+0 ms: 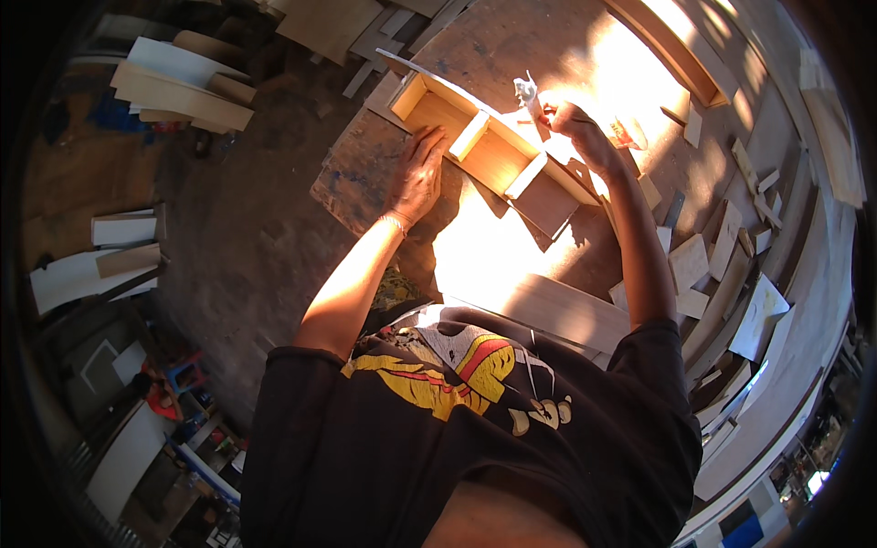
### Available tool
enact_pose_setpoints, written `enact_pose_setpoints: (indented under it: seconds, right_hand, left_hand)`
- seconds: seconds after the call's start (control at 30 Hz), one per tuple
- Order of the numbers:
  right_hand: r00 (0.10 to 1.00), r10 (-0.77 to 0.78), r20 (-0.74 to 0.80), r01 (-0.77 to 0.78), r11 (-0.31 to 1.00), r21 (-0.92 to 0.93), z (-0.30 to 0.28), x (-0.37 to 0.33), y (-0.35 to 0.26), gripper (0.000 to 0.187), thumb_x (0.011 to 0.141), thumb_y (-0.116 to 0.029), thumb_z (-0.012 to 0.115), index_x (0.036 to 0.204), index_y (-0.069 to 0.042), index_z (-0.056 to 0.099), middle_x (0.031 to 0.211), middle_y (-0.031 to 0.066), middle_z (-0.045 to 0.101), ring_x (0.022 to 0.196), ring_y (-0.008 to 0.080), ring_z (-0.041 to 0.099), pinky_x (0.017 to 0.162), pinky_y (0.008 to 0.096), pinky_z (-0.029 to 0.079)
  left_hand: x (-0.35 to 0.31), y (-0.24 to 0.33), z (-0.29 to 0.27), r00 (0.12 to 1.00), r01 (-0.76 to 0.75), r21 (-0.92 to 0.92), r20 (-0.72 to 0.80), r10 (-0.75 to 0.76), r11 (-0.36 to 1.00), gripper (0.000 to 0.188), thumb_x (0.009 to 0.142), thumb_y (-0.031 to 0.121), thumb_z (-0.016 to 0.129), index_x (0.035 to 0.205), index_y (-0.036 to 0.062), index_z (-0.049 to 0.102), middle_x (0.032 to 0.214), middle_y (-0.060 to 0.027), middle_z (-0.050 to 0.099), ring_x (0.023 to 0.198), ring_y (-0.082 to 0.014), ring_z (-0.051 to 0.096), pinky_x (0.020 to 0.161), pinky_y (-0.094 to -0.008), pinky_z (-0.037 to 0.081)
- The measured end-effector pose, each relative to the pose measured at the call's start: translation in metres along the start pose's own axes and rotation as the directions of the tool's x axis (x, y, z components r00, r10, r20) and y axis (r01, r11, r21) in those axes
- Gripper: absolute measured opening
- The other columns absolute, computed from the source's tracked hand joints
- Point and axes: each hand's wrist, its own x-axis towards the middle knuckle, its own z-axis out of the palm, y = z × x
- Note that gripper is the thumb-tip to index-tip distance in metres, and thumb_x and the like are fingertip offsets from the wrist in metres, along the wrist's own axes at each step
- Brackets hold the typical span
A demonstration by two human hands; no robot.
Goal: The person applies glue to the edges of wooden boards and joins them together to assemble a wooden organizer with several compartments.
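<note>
A long, shallow wooden compartment frame (pixel 498 163) with short cross dividers lies slantwise on the worktable (pixel 352 169). My left hand (pixel 419 175) grips its near-left edge, fingertips over the rim and thumb side partly hidden. On the far side, just beyond the frame's long edge, my right hand (pixel 574 126) is closed around a pale, stick-like tool (pixel 533 102). That tool's upper end is lumpy and white; strong glare hides its exact kind. A brown flat panel (pixel 546 206) sits under the frame's near right part.
A pale board (pixel 568 310) lies between my body and the frame. Wood offcuts (pixel 690 263) are scattered at the right, and a long timber frame (pixel 671 50) stands at the far right. Stacked panels (pixel 183 87) are at the far left. A person in red (pixel 163 395) is at the lower left.
</note>
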Motion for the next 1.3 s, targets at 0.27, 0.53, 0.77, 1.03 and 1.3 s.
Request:
enact_pose_setpoints:
  seconds: [0.27,0.53,0.77,1.03,1.3]
  right_hand:
    - [0.998,-0.023,-0.067,0.015,0.993,-0.116,0.003,-0.010,-0.005,0.014,0.082,-0.016,0.051,0.077,-0.004,0.046,0.096,0.0060,0.052,0.092,0.0135,0.045,0.088,0.0310,0.033]
    - [0.987,-0.160,0.032,0.116,0.545,-0.830,0.023,-0.033,-0.019,0.017,0.085,-0.019,0.042,0.095,-0.006,0.040,0.077,0.0117,0.052,0.092,0.0260,0.048,0.091,0.0437,0.025]
    - [0.963,-0.212,0.167,0.202,0.154,-0.967,0.029,-0.046,-0.031,0.015,0.081,-0.010,0.048,0.094,-0.007,0.041,0.079,0.0108,0.057,0.109,0.0299,0.044,0.096,0.0500,0.018]
    - [0.935,-0.261,0.239,0.286,0.157,-0.945,0.028,-0.046,-0.029,0.017,0.080,-0.011,0.051,0.094,-0.004,0.043,0.067,0.0129,0.060,0.117,0.0354,0.040,0.098,0.0571,0.016]
    - [0.919,-0.283,0.275,0.301,0.049,-0.952,0.029,-0.042,-0.033,0.018,0.079,-0.009,0.052,0.095,-0.004,0.044,0.073,0.0142,0.059,0.122,0.0310,0.038,0.101,0.0590,0.013]
  left_hand:
    - [0.000,0.000,-0.001,1.000,0.011,-0.007,0.007,-0.011,1.000,0.031,0.086,0.001,0.043,0.115,-0.0010,0.052,0.125,-0.0112,0.046,0.121,-0.0293,0.039,0.102,-0.0372,0.035]
    - [0.000,-0.001,0.000,1.000,-0.013,0.001,-0.019,0.013,1.000,0.029,0.085,0.002,0.043,0.113,-0.0015,0.053,0.124,-0.0112,0.047,0.120,-0.0292,0.040,0.100,-0.0371,0.036]
    - [0.000,0.001,-0.001,1.000,-0.011,0.024,-0.019,0.012,1.000,0.030,0.084,0.001,0.044,0.113,-0.0014,0.053,0.123,-0.0111,0.047,0.120,-0.0290,0.040,0.099,-0.0368,0.036]
    - [0.001,0.001,0.000,1.000,-0.008,0.002,-0.019,0.008,1.000,0.030,0.084,0.000,0.044,0.113,-0.0021,0.053,0.123,-0.0114,0.047,0.118,-0.0292,0.041,0.099,-0.0366,0.037]
    - [0.002,0.002,-0.002,1.000,-0.005,0.024,-0.013,0.005,1.000,0.031,0.084,0.000,0.044,0.113,-0.0017,0.053,0.123,-0.0112,0.047,0.119,-0.0289,0.042,0.099,-0.0366,0.037]
